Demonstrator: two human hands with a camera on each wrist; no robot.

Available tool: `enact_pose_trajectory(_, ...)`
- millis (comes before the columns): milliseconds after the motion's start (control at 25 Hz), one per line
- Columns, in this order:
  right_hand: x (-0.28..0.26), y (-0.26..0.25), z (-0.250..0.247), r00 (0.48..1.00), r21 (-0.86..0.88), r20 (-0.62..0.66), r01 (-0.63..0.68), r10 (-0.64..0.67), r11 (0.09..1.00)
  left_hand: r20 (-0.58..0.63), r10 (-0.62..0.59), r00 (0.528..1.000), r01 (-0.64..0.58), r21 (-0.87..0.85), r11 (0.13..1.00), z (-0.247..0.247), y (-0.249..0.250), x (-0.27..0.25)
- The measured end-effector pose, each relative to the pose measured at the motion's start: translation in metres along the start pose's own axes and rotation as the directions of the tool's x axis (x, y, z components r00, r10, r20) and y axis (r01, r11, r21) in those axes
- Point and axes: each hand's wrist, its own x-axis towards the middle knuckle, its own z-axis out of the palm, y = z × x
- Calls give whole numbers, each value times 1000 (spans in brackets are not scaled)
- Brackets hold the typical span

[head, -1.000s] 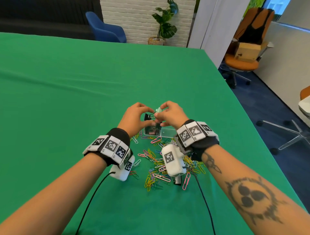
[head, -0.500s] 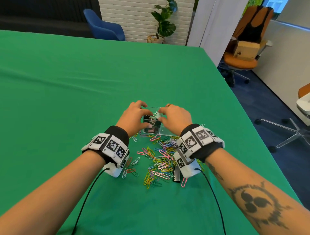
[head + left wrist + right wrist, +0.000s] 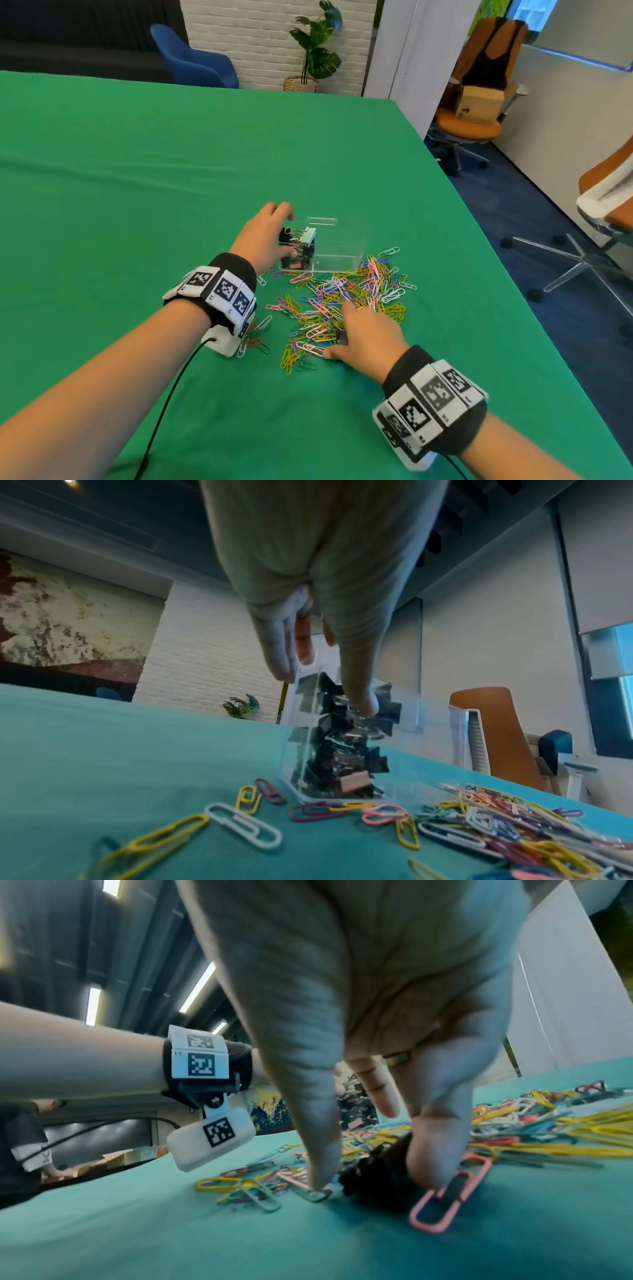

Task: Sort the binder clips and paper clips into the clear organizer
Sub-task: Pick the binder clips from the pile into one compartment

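The clear organizer (image 3: 337, 255) (image 3: 435, 718) stands on the green table beyond a pile of coloured paper clips (image 3: 346, 298) (image 3: 507, 829) (image 3: 534, 1123). Its left compartment is heaped with black binder clips (image 3: 297, 247) (image 3: 342, 748), a pale green one (image 3: 308, 234) on top. My left hand (image 3: 290, 234) (image 3: 323, 688) grips the organizer's left end, thumb on the front wall, fingers behind. At the pile's near edge my right hand (image 3: 337, 330) (image 3: 377, 1175) pinches a black binder clip (image 3: 341, 337) (image 3: 380, 1172) lying on the cloth.
A large pink paper clip (image 3: 445, 1199) lies right beside the pinched clip. Stray paper clips (image 3: 255, 337) (image 3: 240, 826) sit under my left wrist. The table's right edge (image 3: 507, 274) drops to the floor, where office chairs (image 3: 476, 113) stand.
My right hand left the organizer and came back down to the near edge of the pile, onto a black binder clip. The pale green clip stays in the left compartment. My left hand kept hold.
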Motion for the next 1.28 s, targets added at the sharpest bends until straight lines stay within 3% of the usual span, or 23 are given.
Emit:
enact_pose_trajectory(200,-4,8,8,998,49,-14,69,-68,996,7,-16,1000,17,-85,996,-4,-3,-1)
enact_pose_trajectory(400,-3,24,0,995,152,-104,16,0,988,121,85,989,-101,129,987,-1,-4,-5)
enact_pose_trajectory(520,0,30,-7,988,221,-156,30,5,975,162,81,983,-113,194,974,-2,-4,-4)
enact_pose_trajectory(640,4,34,-9,984,334,-169,109,-54,936,123,65,990,-90,210,974,-3,-2,-4)
enact_pose_trajectory(760,6,37,-11,978,527,-203,156,-54,836,112,46,993,-70,220,973,-1,0,-6)
enact_pose_trajectory(840,7,40,-15,968,604,-247,181,-34,777,82,44,996,-57,161,985,-4,0,-8)
enact_pose_trajectory(1000,10,47,-24,951,546,-298,246,-89,801,-145,188,971,-196,-37,980,-12,17,-24)
enact_pose_trajectory(1040,10,46,-26,949,581,-293,276,-120,765,-111,201,973,-216,-141,966,-10,26,-31)
enact_pose_trajectory(1120,9,44,-27,945,712,-287,321,-158,625,75,203,976,-169,-319,932,-2,44,-44)
enact_pose_trajectory(1280,15,32,-29,939,849,-319,343,-127,402,287,110,952,87,-595,799,5,51,-52)
